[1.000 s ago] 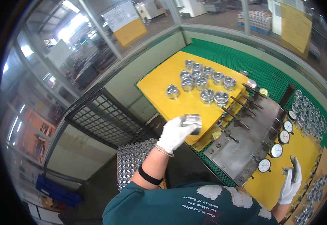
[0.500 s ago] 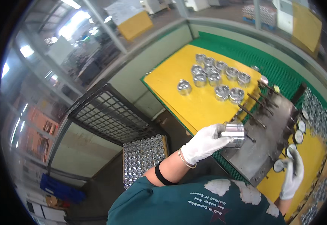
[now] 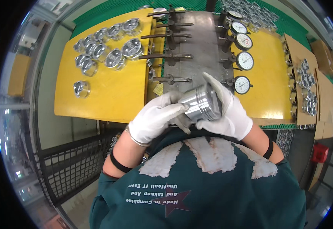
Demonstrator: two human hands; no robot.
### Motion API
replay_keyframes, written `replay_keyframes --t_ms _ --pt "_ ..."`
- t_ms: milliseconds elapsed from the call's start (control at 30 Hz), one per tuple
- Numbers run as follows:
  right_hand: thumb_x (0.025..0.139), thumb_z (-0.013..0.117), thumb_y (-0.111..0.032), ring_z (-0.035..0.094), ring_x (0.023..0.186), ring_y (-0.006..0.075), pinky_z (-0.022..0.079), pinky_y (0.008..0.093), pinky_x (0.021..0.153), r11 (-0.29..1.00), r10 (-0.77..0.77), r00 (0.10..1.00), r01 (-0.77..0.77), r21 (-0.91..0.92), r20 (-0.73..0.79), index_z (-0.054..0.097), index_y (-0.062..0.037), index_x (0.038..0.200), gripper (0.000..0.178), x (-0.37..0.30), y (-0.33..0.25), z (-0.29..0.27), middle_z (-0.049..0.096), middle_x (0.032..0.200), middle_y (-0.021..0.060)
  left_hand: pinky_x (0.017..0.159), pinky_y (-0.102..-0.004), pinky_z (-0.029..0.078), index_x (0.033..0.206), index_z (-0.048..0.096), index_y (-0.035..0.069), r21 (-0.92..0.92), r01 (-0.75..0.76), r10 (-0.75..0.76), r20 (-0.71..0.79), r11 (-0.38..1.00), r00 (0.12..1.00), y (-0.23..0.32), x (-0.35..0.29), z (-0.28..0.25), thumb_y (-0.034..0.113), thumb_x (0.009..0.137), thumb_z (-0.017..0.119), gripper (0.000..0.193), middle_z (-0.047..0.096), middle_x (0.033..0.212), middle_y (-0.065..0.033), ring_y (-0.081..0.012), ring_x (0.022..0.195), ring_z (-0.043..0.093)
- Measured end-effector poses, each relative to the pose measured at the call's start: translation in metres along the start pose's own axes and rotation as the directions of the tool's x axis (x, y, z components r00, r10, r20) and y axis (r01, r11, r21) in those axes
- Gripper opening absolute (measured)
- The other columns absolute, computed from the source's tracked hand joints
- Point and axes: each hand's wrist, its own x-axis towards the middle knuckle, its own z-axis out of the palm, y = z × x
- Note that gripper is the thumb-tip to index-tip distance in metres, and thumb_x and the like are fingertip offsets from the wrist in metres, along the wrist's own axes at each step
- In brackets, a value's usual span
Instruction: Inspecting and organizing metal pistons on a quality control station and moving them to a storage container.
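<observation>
A shiny metal piston (image 3: 201, 104) with ring grooves is held in front of my chest by both white-gloved hands. My left hand (image 3: 155, 116) grips its near-left end. My right hand (image 3: 227, 112) cups it from the right and behind. Just beyond it lies a grey steel gauge fixture (image 3: 197, 49) with several pin rods on its left and a column of round dial gauges (image 3: 244, 61) on its right. Several more pistons (image 3: 109, 45) stand grouped on the yellow mat (image 3: 97, 95) at the upper left, with one piston (image 3: 81, 88) apart.
Cardboard sheets with more metal parts (image 3: 304, 87) lie at the right on the green bench (image 3: 97, 15). A black wire-mesh crate (image 3: 74, 168) stands at the lower left below the bench, and a red box (image 3: 320, 152) sits low on the right.
My view has swung to face the fixture. My left hand carried the piston from the yellow mat toward my chest, and my right hand came up from the right side and took hold of it too.
</observation>
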Motion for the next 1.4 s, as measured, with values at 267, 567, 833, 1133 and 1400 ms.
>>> replay_keyframes --t_ms 267,567,833,1133,1400 --pt "0.072 0.076 -0.028 0.066 0.088 0.0372 0.055 0.043 0.075 0.829 0.143 0.99 -0.114 -0.547 0.01 0.034 -0.0003 0.146 0.089 0.006 0.014 -0.002 0.06 0.112 0.0206 0.092 -0.042 0.049 0.131 0.048 -0.004 0.941 -0.243 0.585 0.337 -0.235 0.738 0.011 0.035 0.008 0.006 0.077 0.064 0.056 0.061 0.113 -0.0233 -0.0377 0.102 0.061" --pt "0.081 0.07 -0.018 0.066 0.098 0.0363 0.054 0.037 0.079 0.902 0.333 0.941 -0.337 -0.27 -0.064 0.033 -0.0017 0.147 0.078 -0.019 0.003 -0.013 0.059 0.126 0.0204 0.096 -0.0468 0.045 0.14 0.039 -0.003 0.956 -0.208 0.569 0.291 -0.208 0.769 -0.012 0.072 0.008 0.02 0.07 0.081 0.085 0.052 0.124 -0.0256 -0.0429 0.111 0.053" --pt "0.09 0.067 -0.011 0.057 0.087 0.011 0.05 0.0231 0.074 0.513 0.617 0.767 -0.563 0.647 0.178 0.015 -0.0037 0.155 0.084 -0.038 0.019 0.009 0.06 0.106 0.0095 0.097 -0.0443 0.046 0.141 0.038 -0.005 0.925 -0.357 0.593 0.359 -0.126 0.721 -0.011 0.097 -0.001 0.012 0.069 0.079 0.084 0.048 0.128 -0.0261 -0.0439 0.114 0.052" --pt "0.089 0.067 -0.01 0.055 0.084 0.0097 0.048 0.0222 0.072 0.534 0.617 0.767 -0.572 0.623 0.175 0.012 -0.0073 0.157 0.087 -0.037 0.021 0.011 0.057 0.103 0.0081 0.097 -0.044 0.047 0.14 0.04 -0.003 0.931 -0.354 0.614 0.33 -0.087 0.717 -0.009 0.1 -0.001 0.011 0.068 0.08 0.083 0.05 0.129 -0.0271 -0.0448 0.116 0.053" --pt "0.089 0.068 -0.011 0.056 0.08 0.0109 0.051 0.0242 0.071 0.557 0.609 0.774 -0.574 0.601 0.175 0.011 -0.008 0.157 0.089 -0.035 0.021 0.011 0.056 0.103 0.0088 0.096 -0.0445 0.047 0.139 0.04 -0.003 0.926 -0.362 0.642 0.341 -0.105 0.686 -0.012 0.101 -0.002 0.008 0.068 0.079 0.082 0.051 0.127 -0.0262 -0.0444 0.113 0.054"
